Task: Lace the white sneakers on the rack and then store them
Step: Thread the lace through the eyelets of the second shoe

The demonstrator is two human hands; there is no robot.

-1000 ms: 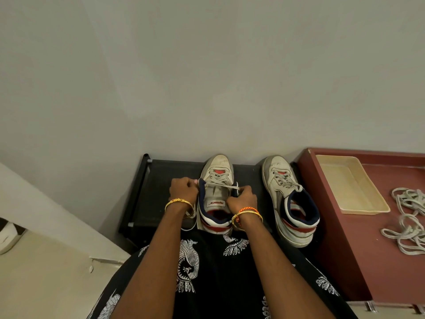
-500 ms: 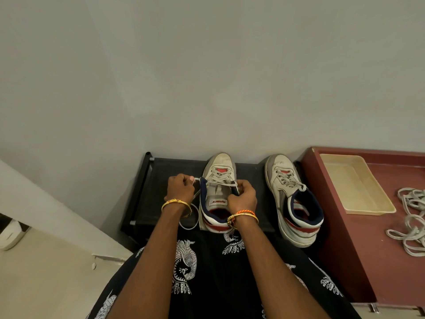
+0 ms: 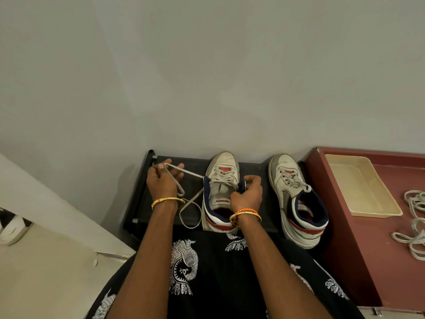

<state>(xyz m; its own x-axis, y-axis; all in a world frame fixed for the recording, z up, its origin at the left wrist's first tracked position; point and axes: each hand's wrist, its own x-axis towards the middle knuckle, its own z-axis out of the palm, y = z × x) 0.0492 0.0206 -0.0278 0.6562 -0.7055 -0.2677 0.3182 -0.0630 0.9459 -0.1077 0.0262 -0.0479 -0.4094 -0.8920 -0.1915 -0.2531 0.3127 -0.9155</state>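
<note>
Two white sneakers stand on the black rack (image 3: 161,199), toes to the wall: the left sneaker (image 3: 219,180) between the two hands, the right sneaker (image 3: 296,196) near the rack's right end, just beside the red counter (image 3: 368,249). On that counter lie one cream tray (image 3: 361,185) and a pile of loose laces (image 3: 414,226) at the frame's edge. The left hand (image 3: 162,180) holds the lace (image 3: 184,173) looped over its curled fingers (image 3: 158,166), drawn taut out to the left over the bare part of the rack; a second loop of lace hangs by the shoe's heel. The right hand (image 3: 247,194) grips the left sneaker's collar, fingers curled round it. A second ago the left hand sat against the shoe; it has since pulled well away toward the rack's left edge.
</note>
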